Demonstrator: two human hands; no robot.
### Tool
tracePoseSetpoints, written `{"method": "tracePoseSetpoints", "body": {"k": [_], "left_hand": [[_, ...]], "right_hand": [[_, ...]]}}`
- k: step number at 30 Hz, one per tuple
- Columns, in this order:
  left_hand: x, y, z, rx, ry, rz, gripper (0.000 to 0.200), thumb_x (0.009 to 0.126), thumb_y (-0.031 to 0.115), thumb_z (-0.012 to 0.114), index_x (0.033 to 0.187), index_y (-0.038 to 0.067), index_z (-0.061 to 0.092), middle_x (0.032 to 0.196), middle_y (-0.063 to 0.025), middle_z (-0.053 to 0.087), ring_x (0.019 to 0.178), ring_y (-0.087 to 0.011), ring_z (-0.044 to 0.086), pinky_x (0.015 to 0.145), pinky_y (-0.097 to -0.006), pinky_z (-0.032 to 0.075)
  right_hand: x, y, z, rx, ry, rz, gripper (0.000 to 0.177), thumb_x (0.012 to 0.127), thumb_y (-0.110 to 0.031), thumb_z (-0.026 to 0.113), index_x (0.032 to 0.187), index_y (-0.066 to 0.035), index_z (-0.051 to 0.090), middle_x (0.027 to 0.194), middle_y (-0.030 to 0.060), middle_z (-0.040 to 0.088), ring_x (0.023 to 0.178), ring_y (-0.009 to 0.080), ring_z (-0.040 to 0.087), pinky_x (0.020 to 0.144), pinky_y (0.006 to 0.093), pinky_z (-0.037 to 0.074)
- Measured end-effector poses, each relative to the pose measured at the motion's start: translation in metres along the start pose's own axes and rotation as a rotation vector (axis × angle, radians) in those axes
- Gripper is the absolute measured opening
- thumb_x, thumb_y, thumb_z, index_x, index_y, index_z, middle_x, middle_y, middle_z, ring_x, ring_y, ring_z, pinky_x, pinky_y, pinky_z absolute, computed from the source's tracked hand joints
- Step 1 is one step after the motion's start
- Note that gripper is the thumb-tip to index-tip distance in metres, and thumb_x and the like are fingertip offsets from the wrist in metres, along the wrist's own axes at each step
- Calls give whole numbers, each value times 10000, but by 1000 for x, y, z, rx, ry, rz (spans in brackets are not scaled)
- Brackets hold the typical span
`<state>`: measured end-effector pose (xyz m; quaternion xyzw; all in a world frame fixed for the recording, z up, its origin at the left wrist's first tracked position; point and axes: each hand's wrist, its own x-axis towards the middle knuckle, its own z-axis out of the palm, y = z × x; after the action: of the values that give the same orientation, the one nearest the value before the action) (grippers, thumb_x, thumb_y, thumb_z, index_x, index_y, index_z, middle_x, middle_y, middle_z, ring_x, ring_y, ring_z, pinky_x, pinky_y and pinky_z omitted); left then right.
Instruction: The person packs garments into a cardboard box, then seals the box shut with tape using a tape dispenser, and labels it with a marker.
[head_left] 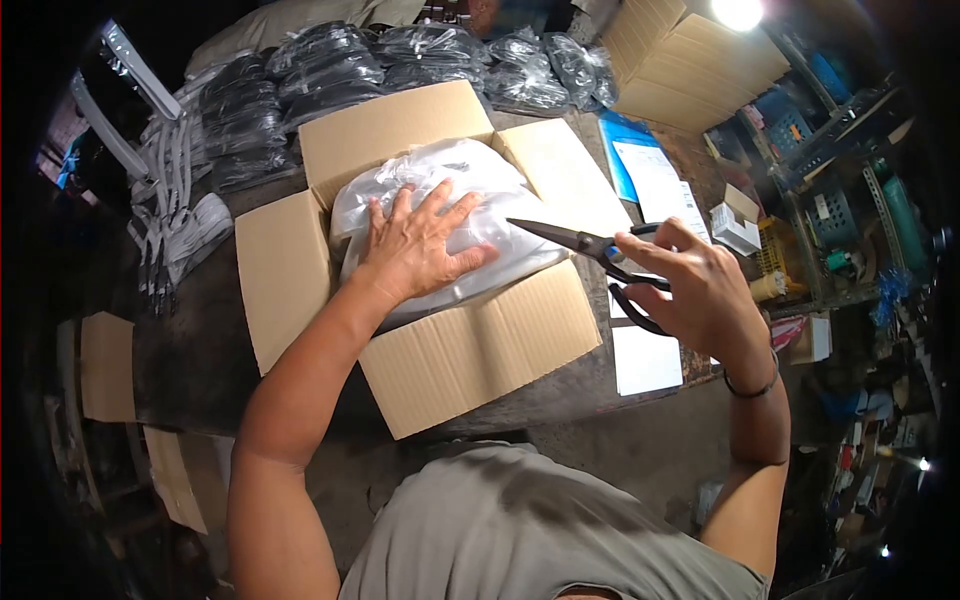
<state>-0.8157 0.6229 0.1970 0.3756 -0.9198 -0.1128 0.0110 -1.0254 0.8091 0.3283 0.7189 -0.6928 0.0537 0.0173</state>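
An open cardboard box stands on the dark table, its flaps folded outward. Inside it lies a bulging translucent plastic bag; what the bag holds cannot be made out. My left hand presses flat on top of the bag with its fingers spread. My right hand grips the handles of black scissors, which point left over the right side of the bag. Their blades look closed or nearly so.
Stacks of black plastic-wrapped bundles line the back of the table. Grey straps lie at the left. Papers, a small white box and shelves with baskets are on the right.
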Motion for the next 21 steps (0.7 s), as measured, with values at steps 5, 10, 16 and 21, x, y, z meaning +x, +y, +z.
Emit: {"method": "tracePoseSetpoints", "body": {"k": [5,10,16,21], "left_hand": [[-7,3,-3,20,13,3,741,818,703,472,1437,309,374,1530,-55,291,1381,-411,263,1104,-621,173],[-2,-4,0,0,38,74,696,845,680,446,1415,284,413,1500,-77,350,1332,-411,343,1071,-610,238],[10,-21,14,49,152,187,833,829,749,389,1404,148,441,1506,-91,328,1343,-395,338,1105,-512,263],[10,-17,14,52,344,169,848,836,750,381,1333,76,515,1466,-178,361,1332,-383,353,1094,-475,274]], "right_hand": [[-6,-10,-9,42,36,-3,431,719,-155,737,1137,-113,638,876,99,568,722,270,615,623,381,494],[-77,36,-21,200,297,272,511,698,-69,759,1193,-128,647,838,70,547,703,193,545,644,309,464],[-242,222,152,146,523,850,492,779,-213,726,1245,-117,603,947,145,568,909,312,585,814,385,475],[-302,294,278,122,282,1097,487,803,-265,677,1249,-95,580,1034,235,571,1023,412,556,901,449,456]]}}
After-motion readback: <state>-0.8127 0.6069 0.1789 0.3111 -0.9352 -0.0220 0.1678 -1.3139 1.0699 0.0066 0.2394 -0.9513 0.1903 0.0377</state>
